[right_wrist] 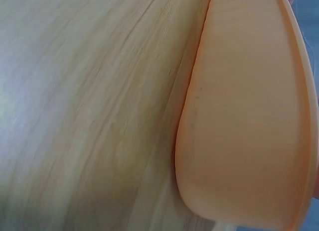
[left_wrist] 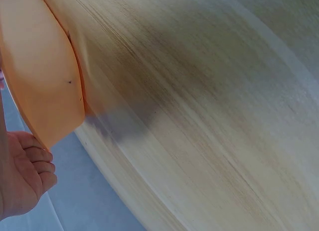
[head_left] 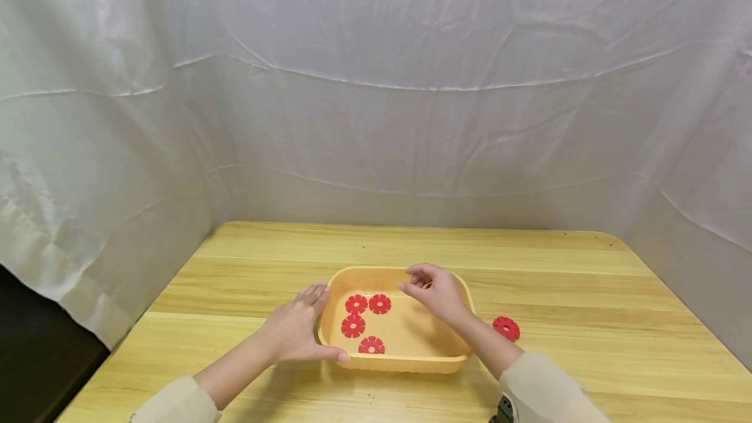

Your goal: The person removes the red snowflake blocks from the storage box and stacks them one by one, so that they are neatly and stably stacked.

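A yellow-orange plastic basin (head_left: 405, 364) stands on the table. Inside, toward its left, lie several red notched flower-shaped discs (head_left: 353, 326). My left hand (head_left: 296, 331) rests against the basin's left side, thumb along the front rim and the other fingers spread at the left rim. In the left wrist view this hand (left_wrist: 25, 173) shows beside the rim. Over the right part of the basin is my right hand (head_left: 437, 292), fingers loosely bent, with nothing visible between them. Another red disc (head_left: 506, 328) lies on the table to the right of the basin.
The wooden table (head_left: 587, 292) has a light grain and rounded far corners. White cloth (head_left: 411, 136) hangs behind it and at both sides. A dark surface (head_left: 41, 351) shows at the lower left. Near the right sleeve is a small black device (head_left: 503, 410).
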Available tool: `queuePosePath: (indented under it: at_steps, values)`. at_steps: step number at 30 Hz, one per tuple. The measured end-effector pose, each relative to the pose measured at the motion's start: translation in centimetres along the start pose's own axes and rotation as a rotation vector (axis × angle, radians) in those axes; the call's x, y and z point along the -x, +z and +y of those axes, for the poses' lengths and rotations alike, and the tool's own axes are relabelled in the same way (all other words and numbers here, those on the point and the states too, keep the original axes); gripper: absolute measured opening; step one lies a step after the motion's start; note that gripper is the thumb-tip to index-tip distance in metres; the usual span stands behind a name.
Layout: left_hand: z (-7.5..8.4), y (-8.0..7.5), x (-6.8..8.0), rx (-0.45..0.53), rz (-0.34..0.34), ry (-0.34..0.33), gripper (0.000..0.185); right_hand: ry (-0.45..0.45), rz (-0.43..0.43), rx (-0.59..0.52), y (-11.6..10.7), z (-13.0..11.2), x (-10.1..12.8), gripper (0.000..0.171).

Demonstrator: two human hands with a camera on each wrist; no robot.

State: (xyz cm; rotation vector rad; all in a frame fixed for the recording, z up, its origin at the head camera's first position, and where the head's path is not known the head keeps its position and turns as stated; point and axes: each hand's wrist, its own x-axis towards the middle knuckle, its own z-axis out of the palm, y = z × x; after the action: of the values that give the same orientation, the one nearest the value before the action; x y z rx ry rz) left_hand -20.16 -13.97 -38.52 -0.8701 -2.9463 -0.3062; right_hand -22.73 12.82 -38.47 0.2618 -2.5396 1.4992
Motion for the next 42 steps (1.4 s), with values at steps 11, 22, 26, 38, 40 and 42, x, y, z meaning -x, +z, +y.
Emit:
queuePosePath:
  at_steps: [11,22,26,38,40,42]
  values:
    - [0.0,0.0,0.1,-0.001,0.006,-0.006,0.117,0.038,-0.024,-0.064,2.0,-0.2,-0.7,0.028]
    - [-0.1,0.0,0.1,-0.002,0.003,-0.006,0.117,0.074,-0.034,-0.066,3.6,0.8,-1.7,0.027]
    - [-0.1,0.0,0.2,-0.008,0.004,-0.003,0.117,0.075,-0.041,-0.046,4.0,1.1,-1.7,0.026]
    - [0.0,-0.1,0.2,0.012,-0.002,-0.005,0.116,0.094,-0.096,0.046,4.4,1.4,-1.8,0.027]
    - [0.0,-0.1,0.2,0.010,-0.003,-0.009,0.116,0.100,-0.115,0.041,4.4,1.6,-1.8,0.026]
    - [0.0,-0.1,0.2,0.007,-0.002,-0.010,0.116,0.099,-0.135,0.037,4.5,1.7,-1.8,0.025]
